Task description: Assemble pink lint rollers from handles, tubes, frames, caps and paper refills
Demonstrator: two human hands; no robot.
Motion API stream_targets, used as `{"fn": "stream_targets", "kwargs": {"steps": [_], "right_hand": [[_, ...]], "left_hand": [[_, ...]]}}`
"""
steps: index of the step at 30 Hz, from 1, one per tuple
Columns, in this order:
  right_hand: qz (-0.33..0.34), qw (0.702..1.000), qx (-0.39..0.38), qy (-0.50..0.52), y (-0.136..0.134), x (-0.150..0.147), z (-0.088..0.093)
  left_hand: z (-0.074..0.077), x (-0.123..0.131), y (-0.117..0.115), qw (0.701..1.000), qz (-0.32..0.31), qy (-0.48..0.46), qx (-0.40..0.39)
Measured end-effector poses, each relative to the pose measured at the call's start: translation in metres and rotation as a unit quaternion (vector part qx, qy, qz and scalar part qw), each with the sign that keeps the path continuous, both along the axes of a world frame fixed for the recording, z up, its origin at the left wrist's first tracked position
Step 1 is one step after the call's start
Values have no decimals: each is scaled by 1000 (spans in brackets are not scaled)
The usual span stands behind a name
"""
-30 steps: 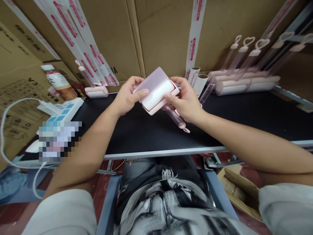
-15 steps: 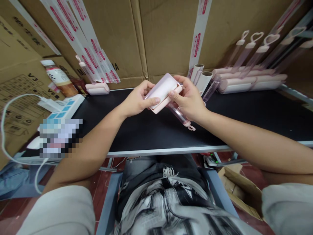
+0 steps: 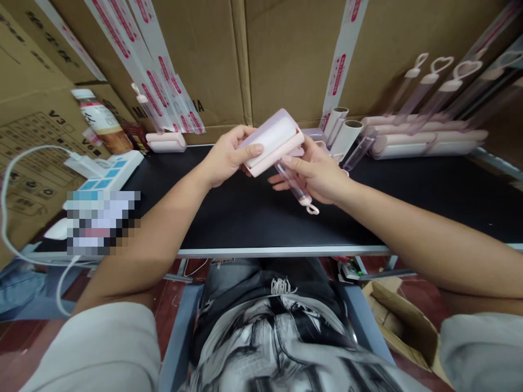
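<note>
A pink lint roller [image 3: 273, 142] with its cover shut over the white roll is held above the black table [image 3: 229, 218]. My left hand [image 3: 226, 158] grips the roller's left end, thumb on top. My right hand [image 3: 314, 174] holds the clear pink handle [image 3: 292, 182], which points down toward me and ends in a small loop. The fingers of the right hand are loosely curled round the handle.
Several finished lint rollers [image 3: 425, 142] with heart-shaped handles lean at the back right, beside two white paper rolls [image 3: 347, 136]. Another pink roller [image 3: 166, 141], a bottle [image 3: 100, 120] and a power strip [image 3: 104, 177] sit at the left. Cardboard boxes [image 3: 286, 54] form the back wall.
The cover has swung shut over the white roll. My right hand slid off the roller's head and down onto the handle.
</note>
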State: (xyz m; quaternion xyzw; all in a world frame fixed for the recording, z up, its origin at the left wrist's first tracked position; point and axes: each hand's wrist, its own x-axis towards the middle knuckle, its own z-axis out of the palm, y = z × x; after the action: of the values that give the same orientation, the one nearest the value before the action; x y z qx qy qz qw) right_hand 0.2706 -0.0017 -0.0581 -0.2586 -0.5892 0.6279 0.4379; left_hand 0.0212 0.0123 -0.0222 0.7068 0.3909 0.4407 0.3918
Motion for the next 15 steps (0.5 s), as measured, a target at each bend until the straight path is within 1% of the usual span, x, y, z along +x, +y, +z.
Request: {"fn": "stream_targets", "kwargs": {"steps": [3,4,6,8,10,13,15], "right_hand": [[39,997,-55,-35,-5,0,5],[44,996,-61,-46,-6,0,6],[42,997,-45,-56,-9,-1,6],[37,998,-5,-51,-13,-3,5],[35,998,23,-45,-17,-4,3],[34,998,19,-46,-20,-7,2],[38,998,9,-46,-19,-7,2]], "left_hand": [[3,-12,9,998,60,-7,32],[3,-16,11,996,82,-5,41],[3,-20,15,993,112,-3,47],[2,-21,16,993,111,-3,38],[-1,-20,16,995,92,-3,29],[-3,-21,17,997,64,13,28],[-3,-25,19,995,74,43,55]]}}
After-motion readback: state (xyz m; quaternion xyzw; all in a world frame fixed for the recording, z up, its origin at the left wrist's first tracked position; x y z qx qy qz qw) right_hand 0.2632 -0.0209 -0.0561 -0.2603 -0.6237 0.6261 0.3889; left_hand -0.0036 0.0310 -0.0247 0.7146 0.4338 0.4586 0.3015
